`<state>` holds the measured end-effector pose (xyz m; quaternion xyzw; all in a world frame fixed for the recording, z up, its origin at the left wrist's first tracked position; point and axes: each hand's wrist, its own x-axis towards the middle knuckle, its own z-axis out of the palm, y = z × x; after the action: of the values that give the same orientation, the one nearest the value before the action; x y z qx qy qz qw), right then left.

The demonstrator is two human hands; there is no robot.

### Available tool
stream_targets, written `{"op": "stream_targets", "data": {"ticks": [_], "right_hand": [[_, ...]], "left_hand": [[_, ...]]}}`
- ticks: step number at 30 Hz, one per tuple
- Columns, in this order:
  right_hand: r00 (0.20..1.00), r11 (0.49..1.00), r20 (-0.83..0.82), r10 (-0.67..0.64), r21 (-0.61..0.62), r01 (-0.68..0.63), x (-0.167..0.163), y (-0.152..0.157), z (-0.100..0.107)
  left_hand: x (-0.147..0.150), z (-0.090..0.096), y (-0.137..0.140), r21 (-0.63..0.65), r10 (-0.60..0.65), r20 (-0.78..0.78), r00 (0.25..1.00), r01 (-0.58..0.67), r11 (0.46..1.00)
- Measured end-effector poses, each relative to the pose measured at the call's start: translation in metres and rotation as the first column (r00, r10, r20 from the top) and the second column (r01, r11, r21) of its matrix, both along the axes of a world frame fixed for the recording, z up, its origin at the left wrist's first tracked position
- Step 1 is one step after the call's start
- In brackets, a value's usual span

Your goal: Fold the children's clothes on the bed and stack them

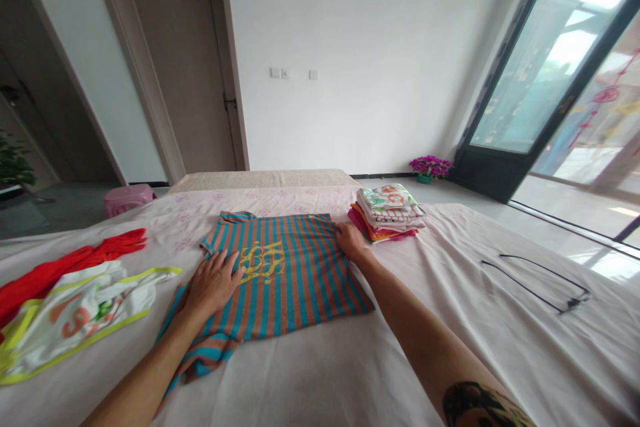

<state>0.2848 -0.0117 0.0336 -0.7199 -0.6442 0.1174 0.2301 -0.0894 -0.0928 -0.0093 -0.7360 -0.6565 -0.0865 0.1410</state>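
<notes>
A T-shirt [300, 280] with teal and brown stripes and yellow lettering is spread across the bed, its hem side pointing right and a sleeve bunched at the lower left. My left hand [215, 280] lies flat on it beside the lettering, fingers spread. At the shirt's far right edge is my right hand [353, 243], its fingers curled in on the cloth; the fingertips are partly hidden. Just past that hand stands a stack of folded clothes [387, 213], with a white printed piece on top.
To the left lie a white garment with yellow trim [95, 317] and a red garment [85, 260]. Black-framed glasses [570, 303] rest on the pale sheet [440, 267] at the right. A pink stool [130, 200] stands past the bed's left side; purple flowers [430, 167] sit by the wall.
</notes>
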Motion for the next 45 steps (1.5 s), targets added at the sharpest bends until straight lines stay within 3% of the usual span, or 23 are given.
{"op": "stream_targets", "data": {"ticks": [6,12,14,18,21,24,27,29,33,37,41,45], "right_hand": [[0.993,0.998,-0.104,-0.059,-0.030,0.056,0.010,-0.007,-0.001],[0.951,0.991,-0.304,0.062,-0.097,-0.096,0.021,-0.033,0.003],[0.909,0.983,-0.400,0.120,-0.080,-0.165,0.021,-0.045,0.004],[0.746,0.960,-0.630,0.217,0.000,-0.280,0.021,-0.068,0.008],[0.713,0.955,-0.664,0.226,0.006,-0.298,0.020,-0.082,0.009],[0.806,0.965,-0.544,0.233,0.027,-0.260,0.015,-0.089,0.004],[0.947,0.982,-0.261,0.188,0.054,-0.180,0.012,-0.095,-0.001],[0.979,0.982,-0.085,0.188,0.032,-0.185,0.016,-0.099,0.000],[0.974,0.981,0.155,0.162,-0.133,-0.142,0.028,-0.106,0.013],[0.949,0.996,0.304,0.080,-0.064,-0.064,0.019,-0.092,0.027],[0.932,0.975,0.289,0.217,-0.012,-0.223,-0.023,-0.055,0.025],[0.869,0.914,0.303,0.391,-0.018,-0.405,-0.065,-0.016,0.005]], "left_hand": [[0.000,0.001,-0.001,0.007,-0.002,0.009,1.000,0.002,1.000],[-0.001,-0.002,0.002,-0.004,-0.007,0.025,1.000,0.008,1.000],[-0.001,-0.002,0.001,0.004,-0.015,0.024,1.000,0.015,1.000],[-0.001,0.000,-0.001,0.009,-0.024,0.031,0.999,0.023,1.000],[-0.001,0.001,-0.002,0.017,-0.025,0.034,0.999,0.024,1.000],[-0.001,0.001,-0.002,0.028,-0.024,0.029,0.999,0.024,0.999],[-0.001,0.001,-0.003,0.031,-0.030,0.021,0.999,0.030,0.999],[-0.002,0.001,-0.003,0.029,-0.033,0.020,0.999,0.033,0.999],[-0.002,-0.002,-0.002,0.035,-0.027,0.018,0.999,0.026,0.999],[-0.003,-0.005,0.000,0.045,-0.024,0.006,1.000,0.024,0.999],[-0.005,-0.008,0.002,0.049,-0.039,0.003,0.999,0.039,0.998],[-0.007,-0.011,0.004,0.043,-0.042,0.011,0.999,0.042,0.998]]}}
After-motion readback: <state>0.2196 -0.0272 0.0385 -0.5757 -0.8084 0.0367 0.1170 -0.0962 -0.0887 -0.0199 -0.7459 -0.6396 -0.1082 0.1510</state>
